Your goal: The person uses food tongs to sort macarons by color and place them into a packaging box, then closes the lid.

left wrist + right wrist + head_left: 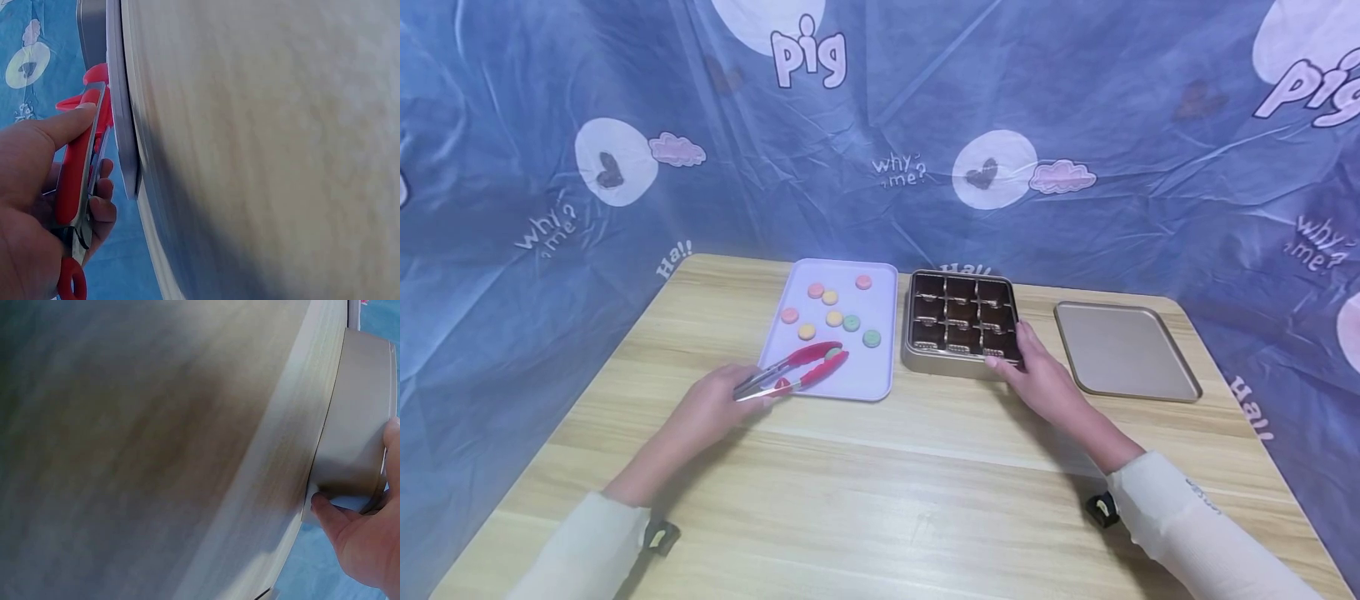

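My left hand holds metal tongs with red grips and red tips, its thumb pressed along one arm. The tong tips stand apart on either side of a green macaron, low on the lilac tray; contact with it cannot be told. Several pink, yellow and green macarons lie scattered farther up that tray. With my right hand I grip the near right corner of a square tin, thumb at the rim and fingers on its side. Its brown insert has several compartments, with no macaron visible in them.
A flat, gold-grey square lid lies right of the tin. Tray, tin and lid stand in a row near the back edge of the wooden table. Blue printed cloth hangs behind and around it.
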The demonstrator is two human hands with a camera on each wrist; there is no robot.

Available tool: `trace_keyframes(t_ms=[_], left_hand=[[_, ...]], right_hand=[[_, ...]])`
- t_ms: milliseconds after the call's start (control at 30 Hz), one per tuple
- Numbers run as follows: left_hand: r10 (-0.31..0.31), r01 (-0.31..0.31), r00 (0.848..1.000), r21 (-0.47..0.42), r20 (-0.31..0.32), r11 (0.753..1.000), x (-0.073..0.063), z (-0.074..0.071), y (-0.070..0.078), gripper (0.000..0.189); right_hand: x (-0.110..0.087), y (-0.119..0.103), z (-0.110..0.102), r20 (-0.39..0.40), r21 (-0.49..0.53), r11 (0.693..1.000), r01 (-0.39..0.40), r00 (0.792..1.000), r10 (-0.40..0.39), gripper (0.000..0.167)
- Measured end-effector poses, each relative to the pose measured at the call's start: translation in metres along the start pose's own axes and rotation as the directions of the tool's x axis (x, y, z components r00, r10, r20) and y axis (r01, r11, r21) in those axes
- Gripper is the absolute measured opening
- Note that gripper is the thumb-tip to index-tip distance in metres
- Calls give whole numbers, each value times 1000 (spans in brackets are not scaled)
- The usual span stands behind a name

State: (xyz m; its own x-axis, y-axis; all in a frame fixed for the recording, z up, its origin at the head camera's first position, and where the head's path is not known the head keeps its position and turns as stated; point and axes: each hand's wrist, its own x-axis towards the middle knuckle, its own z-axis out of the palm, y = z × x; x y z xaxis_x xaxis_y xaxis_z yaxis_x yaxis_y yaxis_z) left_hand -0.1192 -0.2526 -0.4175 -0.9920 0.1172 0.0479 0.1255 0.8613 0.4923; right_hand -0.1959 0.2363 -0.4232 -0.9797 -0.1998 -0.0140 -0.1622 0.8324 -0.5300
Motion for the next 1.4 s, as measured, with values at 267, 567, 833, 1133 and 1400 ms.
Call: trace_keyframes(t_ms=[267,567,833,1133,1400], left_hand=[[3,-3,1000,2,-7,1000,-1,0,0,55],[-41,41,999,-13,11,999,-4,-6,1,64],[-33,33,999,-26,10,999,-6,-9,-3,64],[-10,10,1000,-26,5,1000,-7,-9,-6,59],[-7,7,1000,-29,1,1000,-7,-10,-6,57]], right_hand=[[0,0,0,3,-2,1000,-3,1000,3,104],[1,0,-1,3,-6,1000,-5,1000,5,104],[1,-1,0,4,-3,1000,-6,1000,6,104],[1,0,-1,9,-5,1000,-10,1000,10,104],[1,0,-1,14,-6,1000,-12,1000,13,104]])
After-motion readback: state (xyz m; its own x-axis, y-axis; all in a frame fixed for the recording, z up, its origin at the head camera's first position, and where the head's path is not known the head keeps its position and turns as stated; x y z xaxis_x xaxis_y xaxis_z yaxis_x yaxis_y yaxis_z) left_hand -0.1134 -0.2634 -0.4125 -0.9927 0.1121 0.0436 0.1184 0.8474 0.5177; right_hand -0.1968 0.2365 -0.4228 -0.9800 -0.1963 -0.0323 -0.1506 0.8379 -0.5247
